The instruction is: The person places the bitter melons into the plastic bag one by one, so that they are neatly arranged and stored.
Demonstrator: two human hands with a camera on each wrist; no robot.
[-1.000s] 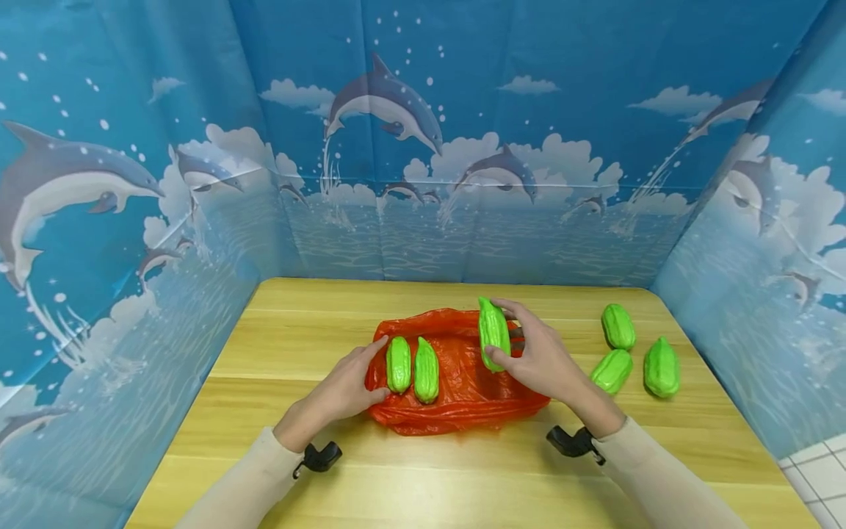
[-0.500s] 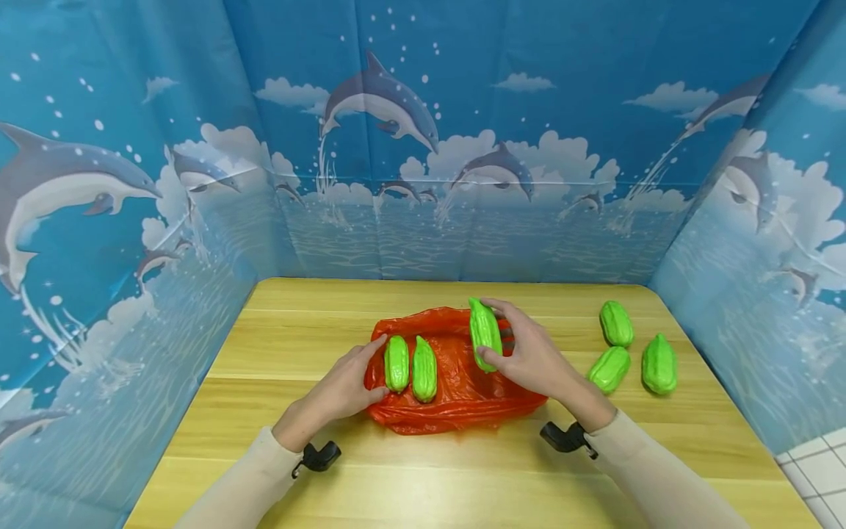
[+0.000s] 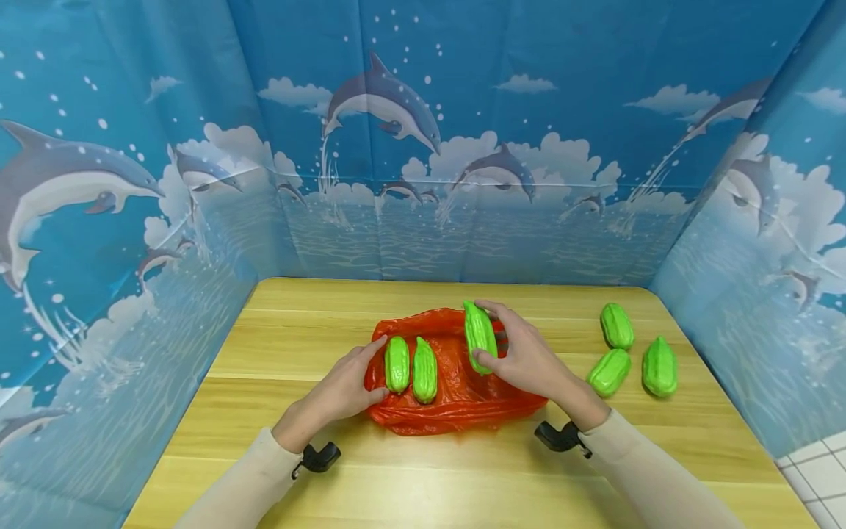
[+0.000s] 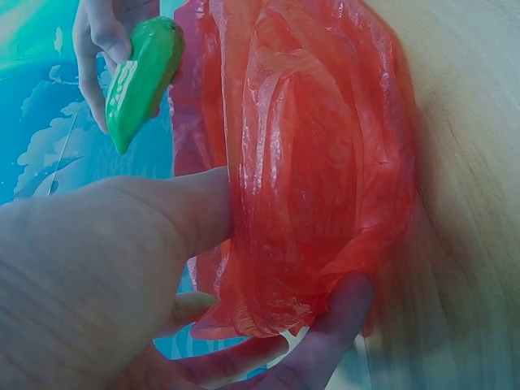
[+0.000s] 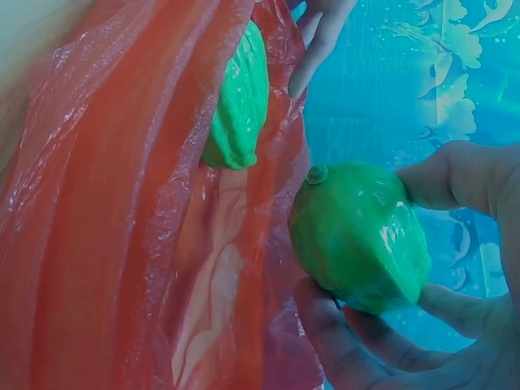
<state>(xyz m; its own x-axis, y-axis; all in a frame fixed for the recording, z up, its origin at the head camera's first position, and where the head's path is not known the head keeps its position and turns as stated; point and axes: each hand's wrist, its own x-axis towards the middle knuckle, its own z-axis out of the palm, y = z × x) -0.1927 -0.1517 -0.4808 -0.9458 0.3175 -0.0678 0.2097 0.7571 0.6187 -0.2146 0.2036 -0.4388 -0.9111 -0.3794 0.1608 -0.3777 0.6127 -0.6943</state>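
Note:
A red plastic bag [image 3: 456, 411] lies spread at the middle of the wooden table, its mouth facing up. Inside, at its left, two bright green ridged gourds [image 3: 425, 370] lie side by side. My left hand [image 3: 340, 386] holds the bag's left end, thumb and fingers around the plastic in the left wrist view. Another green ridged gourd [image 3: 479, 336], with a pointed tip, is in my right hand [image 3: 529, 356], pinched between thumb and fingers over the bag's right part. The right wrist view shows this gourd [image 5: 357, 236] end-on, apart from the bag's folds.
Three more green gourds [image 3: 659, 367] lie on the table [image 3: 423, 485] to the right of the bag. A blue dolphin-print curtain [image 3: 463, 242] encloses the table at the back and both sides. Each wrist wears a black camera mount [image 3: 560, 436].
My right hand has moved slightly left with the gourd, further over the bag. The left hand and the two gourds in the bag stay as they were.

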